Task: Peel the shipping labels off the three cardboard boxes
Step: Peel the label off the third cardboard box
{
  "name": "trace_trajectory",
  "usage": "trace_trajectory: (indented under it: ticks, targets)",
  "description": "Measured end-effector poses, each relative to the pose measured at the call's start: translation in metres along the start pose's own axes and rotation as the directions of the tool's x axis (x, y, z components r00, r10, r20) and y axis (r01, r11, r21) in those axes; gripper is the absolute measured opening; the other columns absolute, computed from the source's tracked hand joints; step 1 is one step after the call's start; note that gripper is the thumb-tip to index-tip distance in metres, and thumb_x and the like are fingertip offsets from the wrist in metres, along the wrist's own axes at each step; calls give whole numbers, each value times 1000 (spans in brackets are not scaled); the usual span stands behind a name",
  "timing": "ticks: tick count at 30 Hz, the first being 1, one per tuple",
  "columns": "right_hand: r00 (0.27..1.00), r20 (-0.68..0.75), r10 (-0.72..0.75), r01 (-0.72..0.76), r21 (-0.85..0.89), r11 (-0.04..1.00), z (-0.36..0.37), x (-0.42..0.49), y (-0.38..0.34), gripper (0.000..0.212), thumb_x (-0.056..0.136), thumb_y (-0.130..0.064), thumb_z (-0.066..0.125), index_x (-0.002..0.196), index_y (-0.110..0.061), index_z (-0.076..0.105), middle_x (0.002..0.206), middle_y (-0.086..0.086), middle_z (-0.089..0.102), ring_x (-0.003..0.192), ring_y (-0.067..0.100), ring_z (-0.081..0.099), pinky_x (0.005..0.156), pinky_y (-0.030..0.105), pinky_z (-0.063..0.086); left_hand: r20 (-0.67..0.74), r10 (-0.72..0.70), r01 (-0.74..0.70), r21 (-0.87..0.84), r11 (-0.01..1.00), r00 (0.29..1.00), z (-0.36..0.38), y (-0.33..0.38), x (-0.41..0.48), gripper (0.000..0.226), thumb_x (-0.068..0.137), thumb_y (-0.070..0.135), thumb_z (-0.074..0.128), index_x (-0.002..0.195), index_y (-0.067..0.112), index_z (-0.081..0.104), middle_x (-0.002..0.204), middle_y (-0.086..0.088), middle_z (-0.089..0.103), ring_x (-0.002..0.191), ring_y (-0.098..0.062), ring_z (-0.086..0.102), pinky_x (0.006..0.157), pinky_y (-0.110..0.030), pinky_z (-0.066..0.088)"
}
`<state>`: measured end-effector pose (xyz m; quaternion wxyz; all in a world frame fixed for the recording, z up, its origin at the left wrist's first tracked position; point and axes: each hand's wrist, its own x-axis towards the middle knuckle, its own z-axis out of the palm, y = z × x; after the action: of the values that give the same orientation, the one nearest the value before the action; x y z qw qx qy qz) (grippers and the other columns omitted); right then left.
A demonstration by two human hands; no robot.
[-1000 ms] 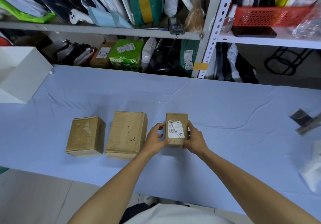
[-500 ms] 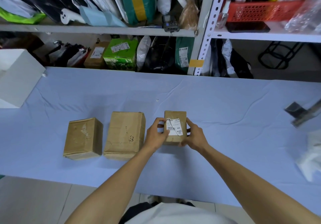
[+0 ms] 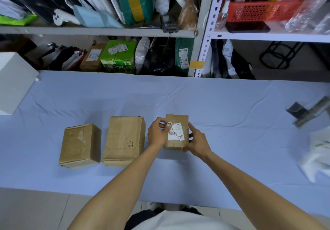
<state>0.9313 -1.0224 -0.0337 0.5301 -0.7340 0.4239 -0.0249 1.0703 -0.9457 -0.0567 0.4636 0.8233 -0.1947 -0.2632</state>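
Standing at the far left edge of the blue-covered table [image 3: 232, 122] was a white box [image 3: 14, 81]. Three brown cartons sat in a row near the table's front edge. The left carton [image 3: 80, 145] showed torn patches on its top face. The middle carton [image 3: 124, 140], just beside it, bore handwritten marks. The left hand [image 3: 158, 134] pinched the lifted upper-left corner of the shipping label [image 3: 175, 135], the rest of which lay stuck to the top of the small carton [image 3: 176, 119]. The right hand [image 3: 195, 141] grasped that carton's right side, fingers curled round its near corner. Crumpled white material [image 3: 317, 156], blurred, lay at the far right
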Motion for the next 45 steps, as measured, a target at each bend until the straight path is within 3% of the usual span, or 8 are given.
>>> trace_trajectory:
  ticks: [9,14,21,27,31,35,38,45]
  targets:
    - [1000,19,-21,20,11,1000,0,-3,4,99,61,8,73,143,-30,33,90,-13,59,84,14,64,54,14,50,-15,38,-38,32,999,999,1,1,2,10,85,15,71,81,17,62,99,-1,64,87,-13,62,80,-31,53]
    - [999,38,-33,34,-3,999,-3,-2,3,96,60,9,72,141,-30,38,97,-2,64,86,18,65,55,18,53,-9,157,-158,-15,987,987,-1,-1,0,13,81,4,71,75,13,63,106,7,56,105,-17,59,89,-26,46]
    - [998,57,-35,38,-37,999,-4,3,2,96,59,9,74,140,-29,38,96,0,63,84,19,65,51,15,50,13,187,-185,-76,980,982,-4,-4,-5,14,81,2,69,74,12,62,125,5,59,120,-16,55,104,-39,41]
    - [998,53,-39,41,-33,999,-4,4,4,97,59,8,75,140,-29,38,102,3,64,88,22,65,53,17,50,38,168,-161,-153,975,985,-6,0,-6,22,80,-6,67,73,13,60,114,8,61,120,-20,57,100,-38,46]
    - [998,47,-44,46,-41,998,-4,5,5,96,58,7,75,139,-29,39,97,-1,63,85,21,65,55,19,52,65,149,-139,-142,980,987,-7,1,-4,18,79,-6,68,74,9,61,133,-8,57,115,-17,58,100,-36,47]
    - [998,49,-47,50,-54,997,-3,6,6,97,57,5,77,139,-31,39,96,-2,63,84,19,65,56,23,54,85,141,-128,-143,981,986,-7,1,-3,22,80,-6,68,71,13,59,137,-7,54,115,-15,56,95,-26,47]
    - [998,44,-44,47,-55,997,-3,6,6,97,57,4,79,138,-31,39,95,-2,62,84,20,65,58,28,56,96,136,-123,-132,984,986,-7,1,-2,26,82,-5,67,70,16,58,139,-7,52,120,-21,56,98,-31,48]
    - [998,38,-47,49,-46,998,-2,6,8,97,57,3,80,139,-27,38,92,-5,60,83,19,65,54,21,52,138,133,-121,-92,988,981,-9,2,-2,23,84,-2,66,71,16,59,142,-3,50,123,-19,53,85,-11,44]
